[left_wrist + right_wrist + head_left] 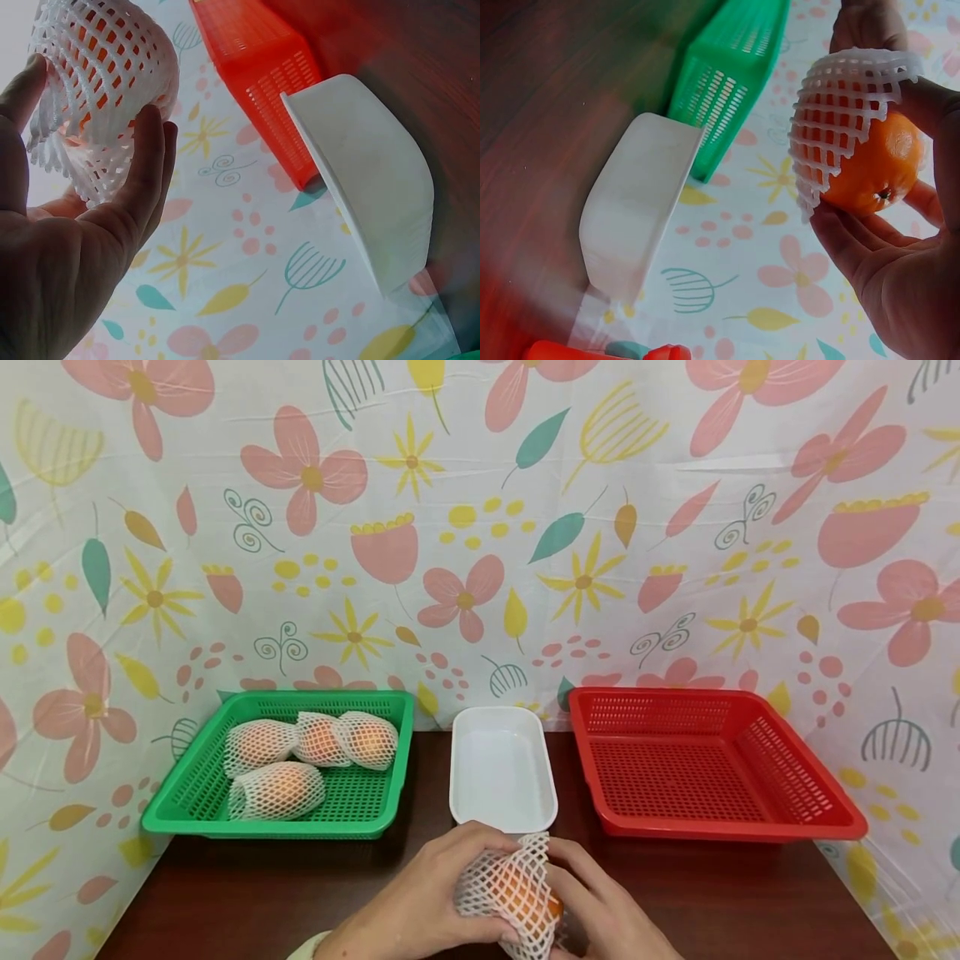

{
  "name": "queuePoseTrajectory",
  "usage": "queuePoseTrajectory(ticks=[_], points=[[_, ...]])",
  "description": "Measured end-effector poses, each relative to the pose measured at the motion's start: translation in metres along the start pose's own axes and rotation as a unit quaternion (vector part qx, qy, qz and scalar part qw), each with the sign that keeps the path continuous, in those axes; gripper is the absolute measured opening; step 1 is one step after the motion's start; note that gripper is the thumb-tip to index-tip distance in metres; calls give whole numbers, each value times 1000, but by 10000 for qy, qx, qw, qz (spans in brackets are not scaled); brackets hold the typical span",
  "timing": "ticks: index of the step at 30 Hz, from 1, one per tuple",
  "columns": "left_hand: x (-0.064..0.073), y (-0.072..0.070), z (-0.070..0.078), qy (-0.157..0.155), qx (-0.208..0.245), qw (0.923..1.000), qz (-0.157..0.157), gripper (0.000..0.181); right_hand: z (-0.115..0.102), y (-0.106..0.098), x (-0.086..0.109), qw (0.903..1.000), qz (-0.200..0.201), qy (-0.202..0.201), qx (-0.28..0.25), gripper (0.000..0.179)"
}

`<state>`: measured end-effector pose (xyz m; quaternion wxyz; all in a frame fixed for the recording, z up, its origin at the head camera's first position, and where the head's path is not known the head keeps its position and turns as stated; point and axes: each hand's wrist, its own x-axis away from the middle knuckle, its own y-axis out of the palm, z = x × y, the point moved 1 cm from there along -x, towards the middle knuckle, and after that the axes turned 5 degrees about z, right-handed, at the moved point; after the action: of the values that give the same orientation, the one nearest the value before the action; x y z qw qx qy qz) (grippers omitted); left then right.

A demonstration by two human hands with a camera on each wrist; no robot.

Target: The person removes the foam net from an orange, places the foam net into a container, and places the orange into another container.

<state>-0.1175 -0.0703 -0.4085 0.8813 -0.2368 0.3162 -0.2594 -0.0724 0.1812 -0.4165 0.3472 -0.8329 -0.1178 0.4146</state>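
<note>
Sleeved orange held in both hands before the white tray

The orange (889, 154) should be the firm, fairly dense part of this pair, with a rind that takes steady pressure but could bruise under a hard pinch. Its bare skin has a sheen and may slide a little against the fingers. The foam net sleeve (480, 887) looks feather-light, springy and stretchy; a sharp tug could tear its thin strands. The best hold is probably a broad one round the fruit's widest part, with the net's rim taken gently between thumb and fingertip.

The fruit is round and bright orange, with a small dark spot at the end that shows bare in the right wrist view. The white lattice covers much of the rest, its diamond gaps letting the colour through and its edge ragged.

Both hands are on it, close together: the left hand (423, 889) curls round the netted side, while the right hand (611, 914) grips the other, thumb on the mesh. They hold it over the near part of the table (300, 885), just in front of the white tray's (502, 768) near edge, between the near corners of the green basket (277, 829) and the red basket (667, 781).
</note>
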Motion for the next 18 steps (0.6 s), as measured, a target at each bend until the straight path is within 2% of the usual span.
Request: queuePoseTrajectory(ticks=[7,14,18], points=[[0,-4,0,-60,203,9998,4,66,1,-1,0,9998,86,-129,77,73],[-1,-7,0,166,284,9994,84,60,2,-2,0,9997,130,-152,169,72],[0,-10,0,20,343,9994,101,56,3,-3,0,9995,86,-222,215,71]])
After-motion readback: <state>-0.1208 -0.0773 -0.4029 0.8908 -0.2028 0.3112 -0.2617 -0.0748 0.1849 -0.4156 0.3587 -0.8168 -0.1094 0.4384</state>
